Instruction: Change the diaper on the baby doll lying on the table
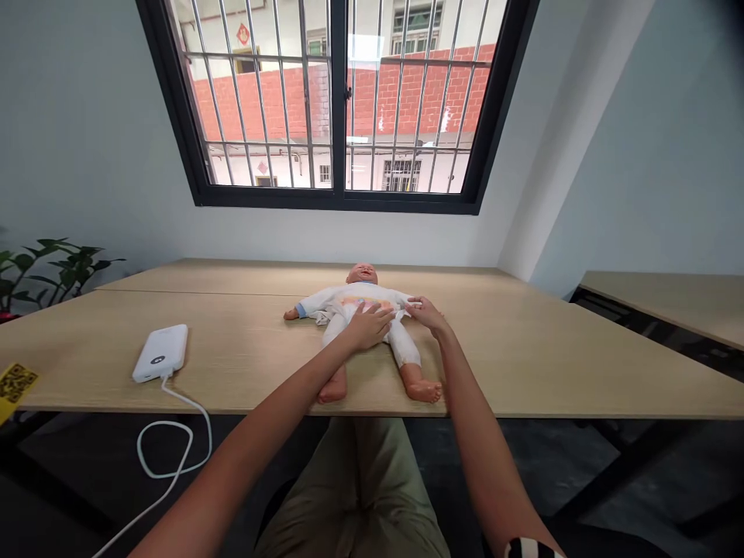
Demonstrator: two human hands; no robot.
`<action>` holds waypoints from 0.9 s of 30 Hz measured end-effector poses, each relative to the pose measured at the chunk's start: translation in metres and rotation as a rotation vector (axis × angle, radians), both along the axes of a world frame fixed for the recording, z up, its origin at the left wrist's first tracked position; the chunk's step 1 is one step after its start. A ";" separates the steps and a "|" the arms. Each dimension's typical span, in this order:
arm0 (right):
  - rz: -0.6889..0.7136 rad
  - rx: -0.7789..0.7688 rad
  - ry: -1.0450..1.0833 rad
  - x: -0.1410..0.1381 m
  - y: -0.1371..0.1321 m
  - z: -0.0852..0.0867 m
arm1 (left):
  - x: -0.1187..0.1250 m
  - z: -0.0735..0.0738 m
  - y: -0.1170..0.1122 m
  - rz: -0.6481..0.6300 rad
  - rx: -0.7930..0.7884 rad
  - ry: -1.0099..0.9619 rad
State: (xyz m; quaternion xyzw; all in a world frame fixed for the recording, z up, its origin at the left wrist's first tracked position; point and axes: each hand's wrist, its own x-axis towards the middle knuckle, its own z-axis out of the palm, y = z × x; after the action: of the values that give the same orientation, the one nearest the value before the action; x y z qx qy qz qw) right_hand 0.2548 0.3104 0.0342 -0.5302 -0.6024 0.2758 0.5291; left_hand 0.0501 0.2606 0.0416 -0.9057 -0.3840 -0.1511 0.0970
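A baby doll (362, 276) lies on its back on the wooden table, its head toward the window and its bare feet near the front edge. It wears a white long-sleeved top (340, 296) with blue trim and a coloured print, and white trousers (404, 346). My left hand (370, 326) rests on the doll's belly, fingers stretched out over the cloth. At the side of the doll, by its sleeve on my right, my right hand (426, 312) pinches the edge of the white top. The doll's hand on that side is hidden.
On the table's left is a white power bank (161, 353) with a white cable (201, 407) hanging over the front edge. A leafy plant (63, 267) stands at the far left, near a yellow tag (16, 387). Behind is a barred window (340, 200).
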 end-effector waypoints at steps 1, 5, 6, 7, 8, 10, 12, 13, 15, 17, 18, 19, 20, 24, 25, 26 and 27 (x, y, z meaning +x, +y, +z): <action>0.009 0.003 0.015 0.000 0.002 0.000 | 0.001 0.000 -0.001 -0.001 0.006 0.014; 0.032 0.033 0.066 -0.005 0.010 -0.001 | 0.003 0.000 -0.002 -0.024 0.017 0.042; 0.034 0.048 0.076 -0.009 0.012 -0.002 | 0.003 0.000 -0.001 -0.034 0.021 0.045; 0.036 0.064 0.083 -0.012 0.013 -0.003 | 0.003 -0.001 -0.001 -0.044 0.023 0.047; 0.041 0.078 0.088 -0.017 0.015 -0.004 | 0.003 -0.002 0.000 -0.053 0.025 0.049; 0.058 0.099 0.091 -0.027 0.018 -0.006 | 0.004 -0.002 0.000 -0.067 0.021 0.056; 0.086 0.108 0.084 -0.036 0.021 -0.008 | 0.004 -0.003 0.001 -0.073 0.019 0.068; 0.101 0.110 0.078 -0.039 0.022 -0.010 | 0.004 -0.003 0.001 -0.075 0.020 0.072; 0.125 0.110 0.064 -0.044 0.022 -0.012 | 0.005 -0.003 0.000 -0.075 0.023 0.078; 0.139 0.106 0.053 -0.044 0.021 -0.015 | 0.006 -0.003 0.000 -0.069 0.021 0.084; 0.142 0.104 0.048 -0.044 0.020 -0.016 | 0.006 -0.003 0.000 -0.065 0.020 0.087; 0.142 0.103 0.043 -0.043 0.019 -0.017 | 0.006 -0.003 0.000 -0.060 0.020 0.090; 0.142 0.104 0.039 -0.042 0.018 -0.018 | 0.006 -0.003 0.000 -0.058 0.020 0.092; 0.148 0.106 0.013 -0.040 0.015 -0.022 | 0.005 -0.002 -0.002 -0.057 0.000 0.090; 0.151 0.104 0.006 -0.040 0.015 -0.022 | 0.005 -0.001 -0.002 -0.059 -0.011 0.094; 0.155 0.103 -0.002 -0.040 0.014 -0.022 | 0.005 0.000 -0.003 -0.061 -0.022 0.098; 0.159 0.101 -0.010 -0.040 0.014 -0.022 | 0.005 0.000 -0.003 -0.062 -0.031 0.100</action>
State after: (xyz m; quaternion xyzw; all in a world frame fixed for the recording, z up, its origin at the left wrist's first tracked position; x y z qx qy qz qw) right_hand 0.2144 0.3247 0.0123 -0.4546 -0.6583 0.2835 0.5288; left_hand 0.0547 0.2574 0.0421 -0.9251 -0.3524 -0.1024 0.0975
